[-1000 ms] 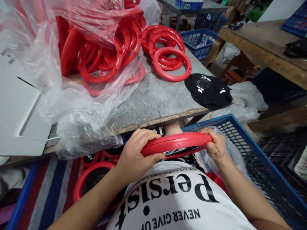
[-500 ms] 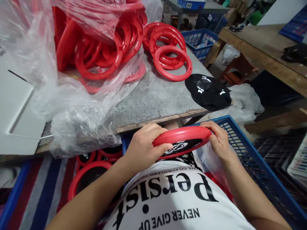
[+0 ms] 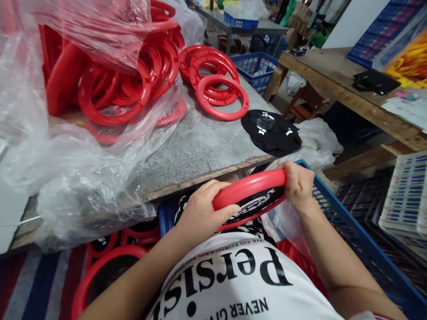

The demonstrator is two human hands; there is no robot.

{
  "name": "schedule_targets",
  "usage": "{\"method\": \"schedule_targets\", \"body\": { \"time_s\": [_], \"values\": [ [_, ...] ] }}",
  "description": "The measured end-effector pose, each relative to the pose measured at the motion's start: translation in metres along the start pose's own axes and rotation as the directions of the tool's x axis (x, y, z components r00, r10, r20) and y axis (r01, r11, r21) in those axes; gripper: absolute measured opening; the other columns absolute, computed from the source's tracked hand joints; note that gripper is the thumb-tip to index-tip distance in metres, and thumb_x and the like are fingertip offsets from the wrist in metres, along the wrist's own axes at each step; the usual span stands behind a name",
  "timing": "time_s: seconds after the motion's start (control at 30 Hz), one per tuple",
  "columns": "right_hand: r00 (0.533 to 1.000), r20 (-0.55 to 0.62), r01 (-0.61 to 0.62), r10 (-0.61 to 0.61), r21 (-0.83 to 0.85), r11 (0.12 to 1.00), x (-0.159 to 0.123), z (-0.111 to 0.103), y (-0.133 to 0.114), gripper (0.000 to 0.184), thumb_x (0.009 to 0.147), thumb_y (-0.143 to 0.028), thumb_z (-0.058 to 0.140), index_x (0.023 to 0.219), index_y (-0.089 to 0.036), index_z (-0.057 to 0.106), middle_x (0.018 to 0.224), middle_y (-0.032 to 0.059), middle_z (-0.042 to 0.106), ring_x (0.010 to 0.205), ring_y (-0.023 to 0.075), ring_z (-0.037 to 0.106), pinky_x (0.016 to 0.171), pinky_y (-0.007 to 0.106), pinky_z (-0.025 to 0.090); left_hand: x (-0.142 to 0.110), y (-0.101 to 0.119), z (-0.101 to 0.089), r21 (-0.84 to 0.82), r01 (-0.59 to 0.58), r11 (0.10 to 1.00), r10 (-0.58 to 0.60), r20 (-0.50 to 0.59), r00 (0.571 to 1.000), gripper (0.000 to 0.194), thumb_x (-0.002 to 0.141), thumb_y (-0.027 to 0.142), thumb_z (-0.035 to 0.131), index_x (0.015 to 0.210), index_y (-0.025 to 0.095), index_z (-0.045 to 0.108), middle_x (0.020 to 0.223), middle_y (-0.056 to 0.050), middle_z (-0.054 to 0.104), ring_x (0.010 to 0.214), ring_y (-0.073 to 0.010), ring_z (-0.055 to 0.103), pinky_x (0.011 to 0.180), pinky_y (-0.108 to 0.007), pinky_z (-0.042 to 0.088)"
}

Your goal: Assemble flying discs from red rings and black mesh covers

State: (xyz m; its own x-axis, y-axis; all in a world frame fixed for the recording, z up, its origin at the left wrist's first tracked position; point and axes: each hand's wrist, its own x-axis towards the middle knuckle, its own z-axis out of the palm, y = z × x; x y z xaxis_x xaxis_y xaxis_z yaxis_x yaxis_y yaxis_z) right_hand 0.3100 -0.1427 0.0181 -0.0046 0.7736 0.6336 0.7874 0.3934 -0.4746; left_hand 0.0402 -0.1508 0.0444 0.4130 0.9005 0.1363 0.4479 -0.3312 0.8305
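A red-rimmed flying disc (image 3: pixel 250 189) with a black, white-printed centre is held tilted in front of my body. My left hand (image 3: pixel 205 206) grips its left edge, thumb along the underside and fingers over the rim. At the opposite edge, my right hand (image 3: pixel 298 184) is closed round the rim. Past the disc, a black printed fabric piece (image 3: pixel 271 131) lies on the table corner. Behind it several red plastic rings (image 3: pixel 222 98) overlap in a pile.
A grey table (image 3: pixel 200 146) with a worn wooden edge stands ahead. Clear plastic wrap (image 3: pixel 90 191) covers more red rings (image 3: pixel 147 89) at left. A blue crate (image 3: pixel 360 249) is at my right. Finished-looking red discs (image 3: pixel 110 271) lie at lower left, and a white crate (image 3: pixel 405 200) stands far right.
The view has swung right, so the table things sit further left. My right hand has shifted from a finger pinch to a fuller grip on the rim, and the disc tilts more.
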Motion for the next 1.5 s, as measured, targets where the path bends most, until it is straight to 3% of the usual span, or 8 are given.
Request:
{"method": "schedule_targets", "body": {
  "time_s": [0.27,0.5,0.6,0.7,0.87,1.0,1.17,1.5],
  "values": [
    [0.919,-0.142,-0.306,0.367,0.328,0.894,-0.021,0.028,0.008,0.062,0.102,-0.06,0.03,0.068,-0.021,0.064,0.059,0.0039,0.061,0.053,0.0181,0.055,0.053,0.034,0.039,-0.006,0.015,-0.026,0.038,-0.057,0.998,0.059,-0.059,0.997,0.022,0.083,0.032,0.073,0.103,0.022,0.071,0.094,0.0,0.069,0.087,-0.0164,0.064,0.08,-0.03,0.05],
    [0.826,0.072,-0.507,0.559,0.529,0.681,-0.062,0.095,0.0,0.064,0.1,-0.065,0.026,0.07,-0.02,0.062,0.063,0.0031,0.061,0.06,0.0189,0.057,0.059,0.033,0.042,-0.004,0.019,-0.051,0.324,0.075,0.943,-0.107,0.081,0.991,0.017,0.083,0.033,0.072,0.095,0.022,0.071,0.092,-0.001,0.07,0.089,-0.0199,0.064,0.081,-0.034,0.049],
    [0.881,0.178,-0.466,0.437,0.482,0.742,-0.054,0.091,-0.008,0.06,0.102,-0.061,0.028,0.077,-0.02,0.064,0.073,0.0049,0.066,0.07,0.0201,0.062,0.066,0.033,0.046,-0.001,0.012,-0.043,0.419,0.118,0.9,-0.176,0.103,0.979,0.017,0.084,0.035,0.071,0.093,0.02,0.071,0.092,-0.002,0.069,0.091,-0.0218,0.064,0.083,-0.036,0.049],
    [0.964,0.245,-0.196,0.105,0.384,0.902,-0.024,0.074,-0.027,0.048,0.103,-0.052,0.033,0.091,-0.02,0.067,0.089,0.007,0.07,0.085,0.0205,0.064,0.077,0.033,0.047,0.009,0.011,-0.028,0.465,0.1,0.88,-0.176,0.124,0.976,0.02,0.085,0.037,0.07,0.095,0.02,0.07,0.096,-0.004,0.069,0.095,-0.0234,0.064,0.086,-0.039,0.05],
    [0.944,0.291,0.121,-0.155,0.132,0.984,0.008,0.065,-0.04,0.052,0.103,-0.052,0.033,0.069,-0.021,0.058,0.062,0.0032,0.057,0.06,0.0162,0.051,0.061,0.031,0.037,0.017,0.012,-0.018,0.471,0.027,0.882,-0.132,0.191,0.973,0.025,0.088,0.037,0.066,0.105,0.02,0.068,0.105,-0.005,0.069,0.104,-0.0259,0.063,0.094,-0.043,0.05],
    [0.991,0.13,-0.048,0.022,0.199,0.979,-0.007,0.071,-0.004,0.055,0.105,-0.048,0.026,0.071,-0.021,0.06,0.064,0.0032,0.062,0.06,0.0165,0.056,0.061,0.031,0.039,-0.002,-0.009,-0.029,0.307,0.079,0.948,-0.125,0.133,0.983,0.039,0.086,0.04,0.07,0.121,0.023,0.064,0.115,-0.004,0.068,0.108,-0.0239,0.063,0.097,-0.04,0.05],
    [0.93,0.027,-0.356,0.366,0.306,0.883,-0.037,0.077,0.028,0.065,0.101,-0.061,0.024,0.069,-0.022,0.064,0.059,0.0024,0.062,0.055,0.0189,0.057,0.056,0.033,0.039,-0.024,-0.033,-0.031,0.094,0.108,0.99,-0.103,-0.053,0.993,0.037,0.085,0.038,0.073,0.117,0.022,0.066,0.107,-0.004,0.07,0.1,-0.0204,0.065,0.091,-0.035,0.052],
    [0.886,0.047,-0.434,0.462,0.441,0.786,-0.053,0.095,0.022,0.068,0.098,-0.068,0.025,0.064,-0.022,0.062,0.057,0.0035,0.061,0.054,0.0199,0.057,0.054,0.034,0.04,-0.026,-0.021,-0.033,0.163,0.044,0.986,-0.036,-0.051,0.998,0.028,0.085,0.038,0.073,0.105,0.019,0.072,0.092,-0.003,0.071,0.086,-0.0187,0.066,0.078,-0.032,0.052]
  ]
}}
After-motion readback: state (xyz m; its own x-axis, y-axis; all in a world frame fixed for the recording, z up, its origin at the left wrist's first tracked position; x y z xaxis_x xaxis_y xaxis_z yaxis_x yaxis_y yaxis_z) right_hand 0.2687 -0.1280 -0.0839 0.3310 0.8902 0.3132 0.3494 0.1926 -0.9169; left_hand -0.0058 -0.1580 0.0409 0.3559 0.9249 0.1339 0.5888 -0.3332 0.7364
